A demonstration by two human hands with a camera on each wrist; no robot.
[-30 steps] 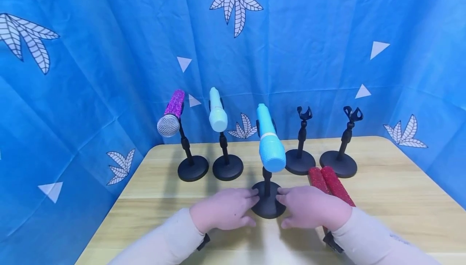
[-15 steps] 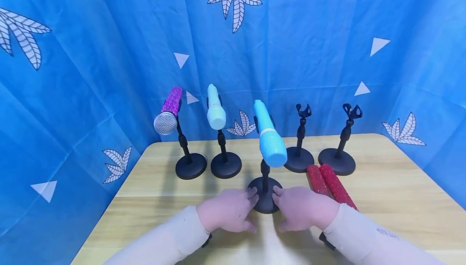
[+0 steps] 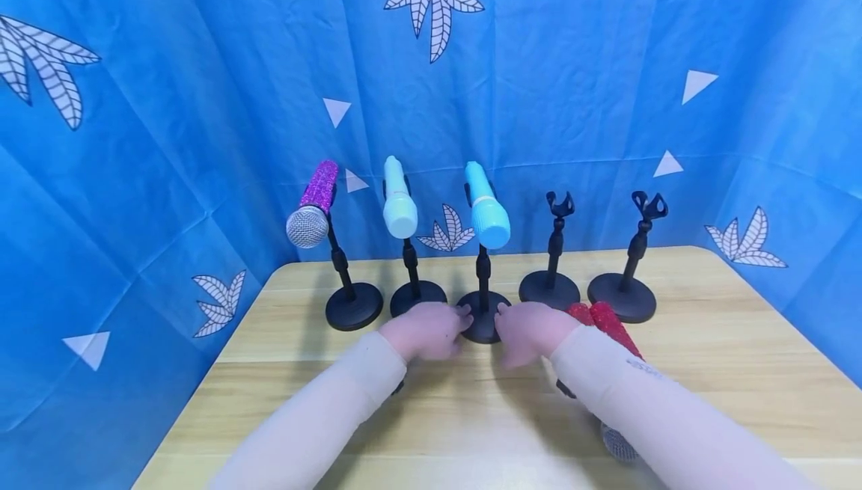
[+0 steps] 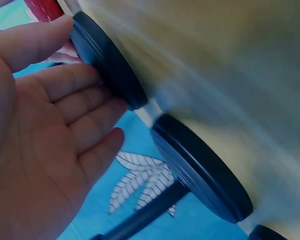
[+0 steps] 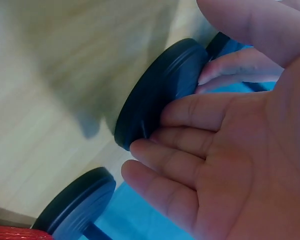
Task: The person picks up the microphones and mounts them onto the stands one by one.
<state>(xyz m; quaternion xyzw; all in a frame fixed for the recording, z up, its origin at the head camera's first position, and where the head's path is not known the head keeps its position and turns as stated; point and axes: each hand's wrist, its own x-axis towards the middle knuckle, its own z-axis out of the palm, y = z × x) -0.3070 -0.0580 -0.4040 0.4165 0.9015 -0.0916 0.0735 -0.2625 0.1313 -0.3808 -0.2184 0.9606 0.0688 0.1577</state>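
A bright blue microphone sits tilted in the clip of the middle black stand, its head toward me. My left hand is at the left side of that stand's round base, my right hand at the right side. In the left wrist view, the left fingers extend to the base, with the thumb at its edge. The right fingers lie fairly straight against the base in the right wrist view, the thumb held away.
Left of the middle stand are stands with a purple glitter microphone and a pale mint microphone. To the right stand two more stands with bare clips. Red glitter microphones lie by my right forearm. A blue curtain hangs behind.
Both hands have moved forward, and the middle stand with the blue microphone has slid away from me, into line with the other stands.
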